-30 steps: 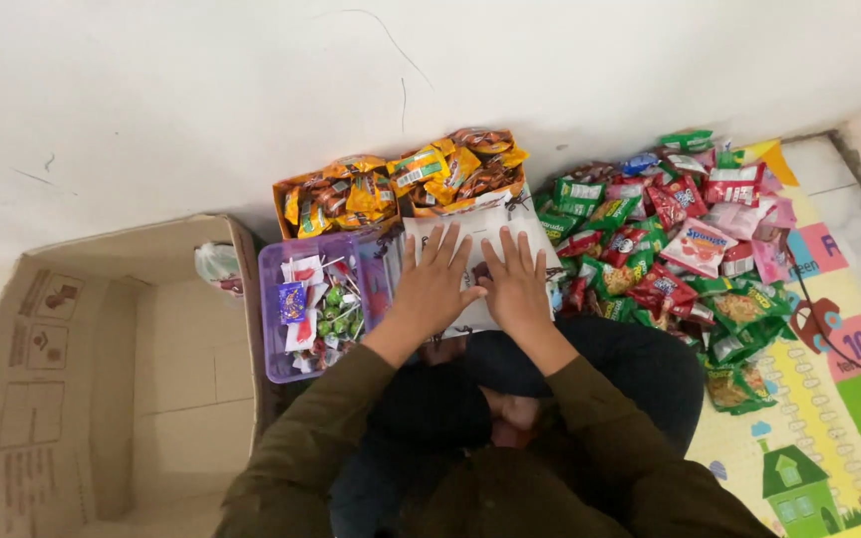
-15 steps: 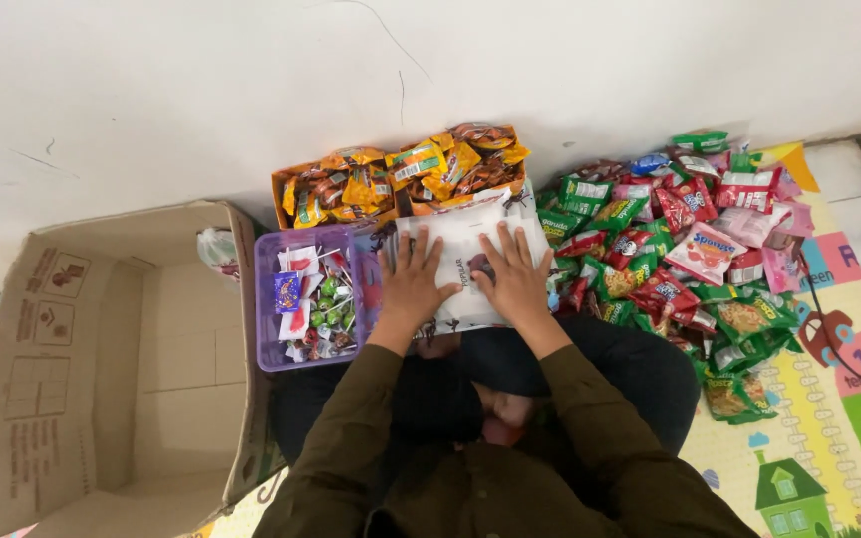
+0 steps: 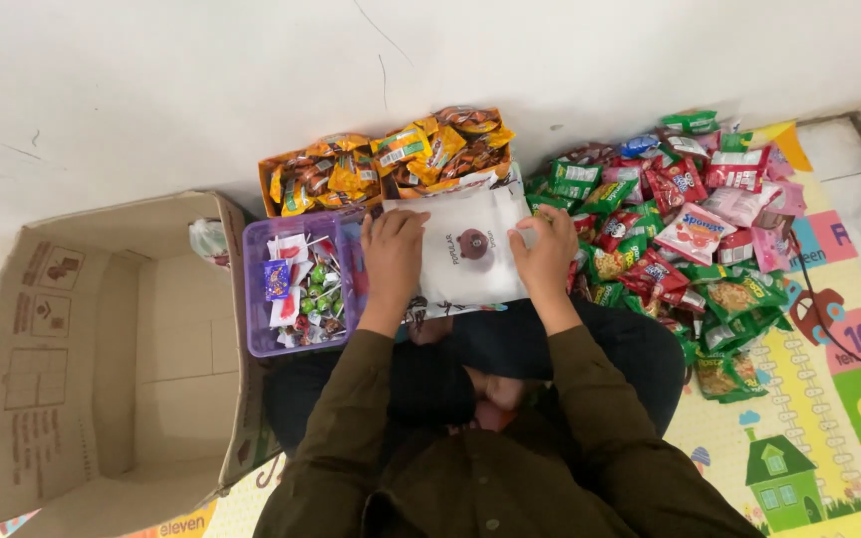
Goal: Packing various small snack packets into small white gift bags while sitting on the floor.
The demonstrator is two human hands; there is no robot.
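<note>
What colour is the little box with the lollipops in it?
Purple. The purple plastic box sits beside the left hand, seen in the head view.

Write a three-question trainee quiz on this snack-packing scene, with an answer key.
1. True or false: the cardboard box lies open on the person's left.
2. What do the left hand and right hand rest on? A) a white bag B) a purple tray C) a play mat
3. Fill in: the lollipops sit in the ______ tray.

Key:
1. True.
2. A, the white bag, one hand on each side edge.
3. Purple.
</note>
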